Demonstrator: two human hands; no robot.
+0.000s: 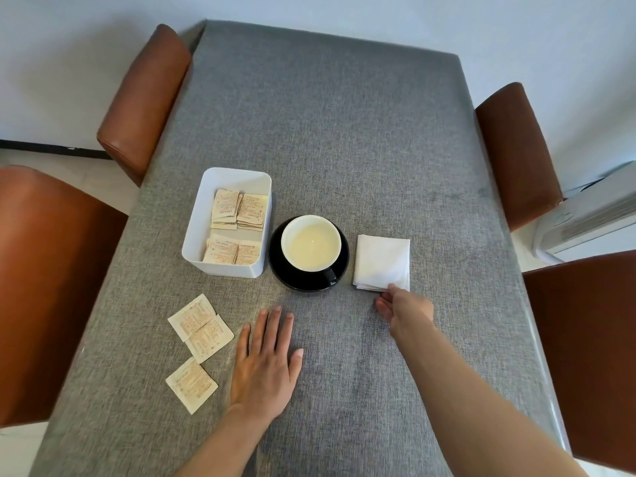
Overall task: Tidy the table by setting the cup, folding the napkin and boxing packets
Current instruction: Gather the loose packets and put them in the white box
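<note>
A: Where is the cup?

B: On its black saucer, around the middle of the tabletop, with pale liquid inside. The white box touches the saucer on the left and holds several packets.

A: And the napkin?

B: Folded square, just right of the saucer. The right hand reaches to its near corner, fingertips touching it; I cannot tell whether they pinch it.

A: The left hand?

B: Flat on the cloth near the front edge, palm down, fingers slightly spread, holding nothing. Three loose packets lie just to its left, two of them overlapping.
</note>
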